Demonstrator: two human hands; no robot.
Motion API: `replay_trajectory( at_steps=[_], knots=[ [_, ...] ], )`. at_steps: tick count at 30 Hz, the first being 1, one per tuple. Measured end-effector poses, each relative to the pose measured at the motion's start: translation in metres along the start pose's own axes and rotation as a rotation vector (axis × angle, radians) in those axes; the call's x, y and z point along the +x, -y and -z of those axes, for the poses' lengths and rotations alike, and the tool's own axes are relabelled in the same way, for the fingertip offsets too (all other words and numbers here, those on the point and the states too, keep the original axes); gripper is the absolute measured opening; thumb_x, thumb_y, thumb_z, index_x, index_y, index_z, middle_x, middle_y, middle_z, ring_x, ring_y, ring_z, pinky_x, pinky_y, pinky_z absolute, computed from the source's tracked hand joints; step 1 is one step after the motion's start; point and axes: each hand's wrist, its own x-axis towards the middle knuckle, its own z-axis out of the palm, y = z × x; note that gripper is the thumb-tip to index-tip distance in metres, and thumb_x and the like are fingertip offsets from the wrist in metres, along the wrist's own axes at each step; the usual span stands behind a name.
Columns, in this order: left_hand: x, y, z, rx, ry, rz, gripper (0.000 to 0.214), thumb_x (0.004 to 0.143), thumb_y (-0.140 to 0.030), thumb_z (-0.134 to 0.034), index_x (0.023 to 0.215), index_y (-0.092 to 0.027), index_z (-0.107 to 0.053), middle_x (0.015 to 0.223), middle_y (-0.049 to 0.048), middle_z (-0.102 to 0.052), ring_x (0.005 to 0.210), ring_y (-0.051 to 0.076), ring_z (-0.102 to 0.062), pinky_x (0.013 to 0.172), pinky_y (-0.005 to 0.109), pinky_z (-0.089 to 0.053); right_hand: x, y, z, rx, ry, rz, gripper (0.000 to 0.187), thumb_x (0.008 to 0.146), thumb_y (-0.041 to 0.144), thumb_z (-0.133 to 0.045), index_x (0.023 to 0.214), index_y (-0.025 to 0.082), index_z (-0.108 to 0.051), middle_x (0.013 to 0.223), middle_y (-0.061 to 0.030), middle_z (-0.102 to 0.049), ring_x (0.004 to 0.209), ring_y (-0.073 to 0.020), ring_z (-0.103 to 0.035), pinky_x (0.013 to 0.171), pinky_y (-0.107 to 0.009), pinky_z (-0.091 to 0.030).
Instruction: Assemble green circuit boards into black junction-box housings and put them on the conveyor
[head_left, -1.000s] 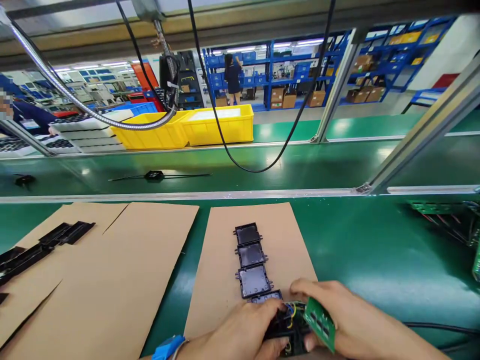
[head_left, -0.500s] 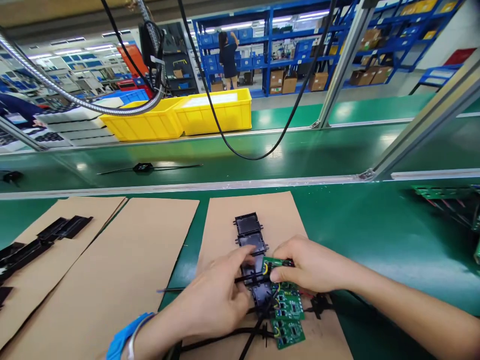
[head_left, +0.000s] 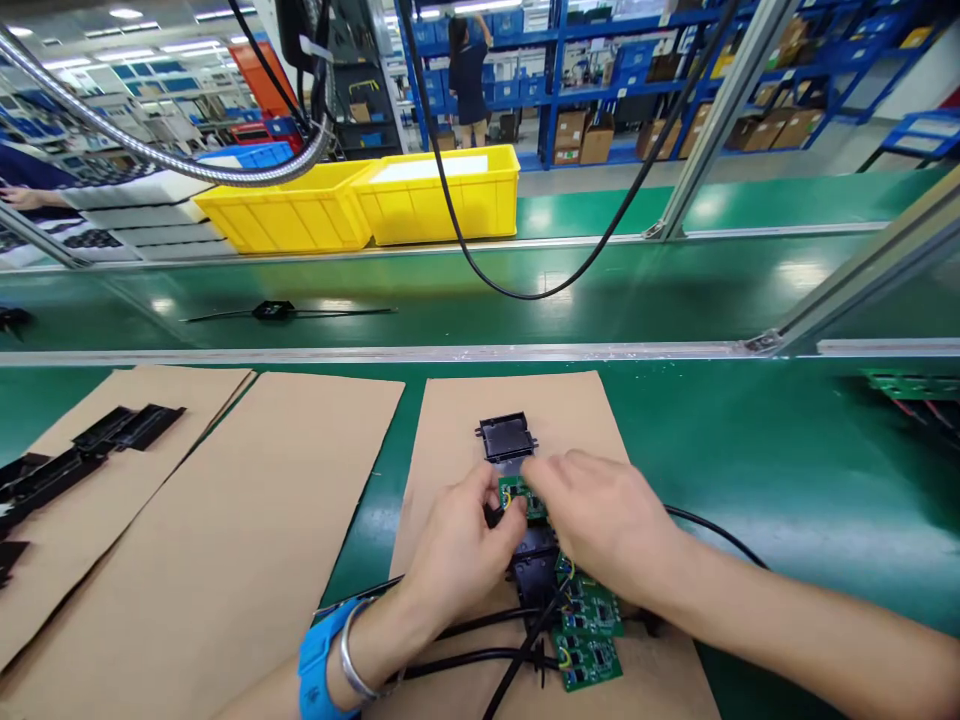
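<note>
A small green circuit board [head_left: 514, 490] with a yellow wire is between my hands, over a row of black plastic housings [head_left: 506, 437]. My left hand [head_left: 466, 545] pinches the black cable [head_left: 493, 515] at the board's left end, its thumb against the board. Over the board's right end, my right hand [head_left: 604, 510] grips with bent fingers; its fingertips are partly hidden. More green circuit boards [head_left: 590, 662] with black cables lie below, beside the lower housings. The housings rest on a cardboard sheet [head_left: 450, 430].
Another cardboard sheet [head_left: 300, 480] lies to the left, and black housings [head_left: 112, 440] lie on one farther left. Beyond a metal rail stand yellow bins [head_left: 450, 205]. A black cable [head_left: 525, 296] hangs ahead. A person [head_left: 469, 75] stands by blue shelves.
Both hands have moved up the row of housings with the board and its cable, the board now over a higher housing. My right hand has turned over the board. The view has shifted slightly.
</note>
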Motion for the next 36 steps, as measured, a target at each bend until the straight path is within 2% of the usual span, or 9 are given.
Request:
replay_trajectory(
  at_steps=[2, 5, 10, 15, 18, 27, 29, 32, 36],
  knots=[
    [0.001, 0.001, 0.002, -0.014, 0.052, 0.025, 0.013, 0.086, -0.031, -0.052, 0.079, -0.020, -0.048, 0.060, -0.0067, -0.050, 0.053, 0.011, -0.045, 0.051, 0.023, -0.031, 0.000, 0.007, -0.002, -0.195, 0.052, 0.201, 0.018, 0.085, 0.008, -0.046, 0.097, 0.016, -0.056, 0.082, -0.0080, -0.062, 0.074, -0.0217, -0.055, 0.059, -0.032, -0.034],
    [-0.004, 0.008, 0.010, 0.050, 0.171, -0.003, 0.012, 0.089, -0.032, -0.050, 0.087, -0.020, -0.053, 0.064, -0.0052, -0.054, 0.054, 0.012, -0.049, 0.053, 0.024, -0.034, 0.005, 0.001, 0.001, -0.174, 0.180, 0.343, 0.010, 0.088, 0.020, -0.054, 0.096, 0.018, -0.058, 0.081, -0.0046, -0.060, 0.069, -0.0194, -0.053, 0.056, -0.030, -0.029],
    [-0.015, 0.026, 0.018, 0.241, 0.182, -0.158, 0.042, 0.081, -0.032, -0.067, 0.118, -0.022, -0.051, 0.110, 0.0045, -0.059, 0.096, 0.023, -0.060, 0.079, 0.035, -0.047, 0.021, -0.022, 0.000, -0.058, 0.335, 0.392, 0.003, 0.091, 0.026, -0.061, 0.091, 0.023, -0.062, 0.074, 0.0003, -0.058, 0.064, -0.0143, -0.049, 0.053, -0.027, -0.022],
    [-0.010, 0.037, 0.015, 0.353, 0.259, -0.172, 0.049, 0.083, -0.028, -0.065, 0.128, -0.026, -0.048, 0.116, 0.0038, -0.057, 0.096, 0.024, -0.063, 0.081, 0.040, -0.052, 0.029, -0.027, -0.011, -0.115, 0.383, 0.353, 0.005, 0.089, 0.029, -0.063, 0.090, 0.025, -0.062, 0.083, 0.0001, -0.056, 0.055, -0.0117, -0.044, 0.049, -0.027, -0.014],
    [-0.003, 0.040, 0.016, 0.350, 0.276, -0.215, 0.050, 0.083, -0.025, -0.064, 0.130, -0.024, -0.047, 0.120, 0.0047, -0.057, 0.098, 0.024, -0.064, 0.081, 0.040, -0.054, 0.031, -0.026, -0.015, -0.182, 0.369, 0.370, 0.007, 0.086, 0.020, -0.063, 0.091, 0.025, -0.062, 0.088, -0.0001, -0.054, 0.052, -0.0110, -0.041, 0.048, -0.028, -0.010],
    [0.002, 0.042, 0.023, 0.245, 0.289, -0.241, 0.050, 0.083, -0.024, -0.066, 0.130, -0.022, -0.047, 0.119, 0.0059, -0.060, 0.103, 0.023, -0.063, 0.087, 0.038, -0.054, 0.030, -0.017, -0.016, -0.201, 0.342, 0.331, 0.010, 0.086, 0.015, -0.057, 0.089, 0.023, -0.061, 0.087, -0.0015, -0.051, 0.048, -0.0100, -0.034, 0.047, -0.029, -0.008],
    [0.002, 0.044, 0.027, 0.231, 0.294, -0.253, 0.038, 0.085, -0.020, -0.063, 0.122, -0.021, -0.051, 0.110, 0.0044, -0.064, 0.098, 0.021, -0.064, 0.084, 0.035, -0.055, 0.029, -0.019, -0.019, -0.176, 0.332, 0.326, 0.011, 0.085, 0.013, -0.058, 0.087, 0.023, -0.060, 0.087, -0.0011, -0.050, 0.049, -0.0102, -0.034, 0.048, -0.029, -0.008],
    [-0.001, 0.044, 0.028, 0.450, 0.298, -0.370, 0.019, 0.087, -0.009, -0.053, 0.103, -0.019, -0.057, 0.089, 0.0031, -0.066, 0.080, 0.022, -0.065, 0.071, 0.038, -0.057, 0.028, -0.023, -0.022, -0.136, 0.324, 0.315, 0.010, 0.084, 0.012, -0.059, 0.084, 0.022, -0.059, 0.085, -0.0004, -0.049, 0.051, -0.0109, -0.036, 0.049, -0.030, -0.009],
    [-0.008, 0.039, 0.015, 0.705, 0.219, -0.512, 0.018, 0.086, -0.002, -0.046, 0.091, -0.017, -0.055, 0.076, 0.0034, -0.060, 0.065, 0.023, -0.061, 0.056, 0.038, -0.056, 0.026, -0.027, -0.025, -0.092, 0.304, 0.311, 0.008, 0.083, 0.013, -0.060, 0.082, 0.021, -0.059, 0.085, 0.0002, -0.049, 0.053, -0.0110, -0.037, 0.048, -0.030, -0.011]
  ],
)
